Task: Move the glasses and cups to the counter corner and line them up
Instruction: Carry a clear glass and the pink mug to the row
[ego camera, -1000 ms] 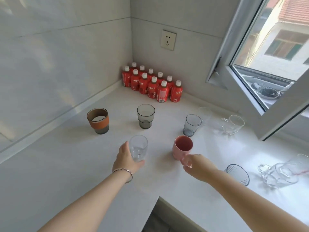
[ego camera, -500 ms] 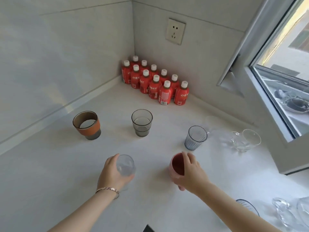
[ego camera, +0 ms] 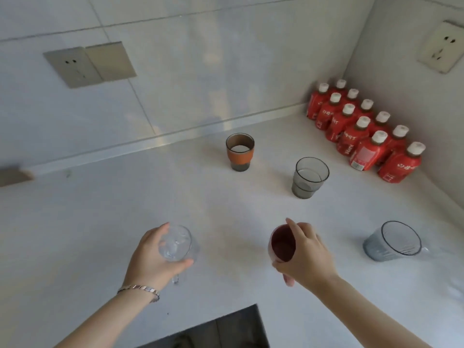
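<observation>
Both hands moved left: left [ego camera: 153, 257] grasping upright clear glass [ego camera: 177, 243], right [ego camera: 305, 257] grasping upright pink cup [ego camera: 282, 244].

grey tiled walls [ego camera: 200, 71], white counter [ego camera: 100, 222], sockets [ego camera: 90, 62]

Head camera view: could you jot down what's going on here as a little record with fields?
left hand: holding clear glass
right hand: holding pink cup
standing free: orange-banded cup, grey glass, ribbed glass
corner: red bottles, packed together
surface: white counter
</observation>
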The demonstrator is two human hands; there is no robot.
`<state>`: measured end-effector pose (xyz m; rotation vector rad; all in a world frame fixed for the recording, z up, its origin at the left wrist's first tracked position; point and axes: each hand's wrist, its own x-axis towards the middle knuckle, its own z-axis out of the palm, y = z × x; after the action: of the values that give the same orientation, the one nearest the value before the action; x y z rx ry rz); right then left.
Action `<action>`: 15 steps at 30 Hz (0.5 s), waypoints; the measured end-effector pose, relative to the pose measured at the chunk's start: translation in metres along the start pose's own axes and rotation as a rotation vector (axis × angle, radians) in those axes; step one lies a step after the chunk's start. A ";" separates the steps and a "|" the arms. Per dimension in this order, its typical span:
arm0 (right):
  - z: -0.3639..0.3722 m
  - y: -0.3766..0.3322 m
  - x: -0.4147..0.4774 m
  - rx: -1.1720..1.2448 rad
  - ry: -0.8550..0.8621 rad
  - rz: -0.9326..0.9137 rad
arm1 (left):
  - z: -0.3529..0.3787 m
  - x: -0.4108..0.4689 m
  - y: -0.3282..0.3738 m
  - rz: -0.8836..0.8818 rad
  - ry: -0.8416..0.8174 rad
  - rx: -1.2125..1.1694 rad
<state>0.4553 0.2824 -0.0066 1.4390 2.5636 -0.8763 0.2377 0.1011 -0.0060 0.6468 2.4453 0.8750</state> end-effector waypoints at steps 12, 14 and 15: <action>0.100 -0.286 -0.047 -0.038 -0.208 -0.547 | -0.180 -0.072 -0.183 -0.261 0.272 -0.087; 0.130 -0.331 -0.061 -0.045 -0.227 -0.568 | -0.220 -0.080 -0.218 -0.267 0.302 -0.061; 0.145 -0.354 -0.067 -0.047 -0.236 -0.570 | -0.240 -0.084 -0.236 -0.268 0.311 -0.049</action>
<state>0.1788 0.0165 0.0512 0.5386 2.8084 -0.9584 0.1047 -0.2182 0.0222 0.1653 2.6900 0.9808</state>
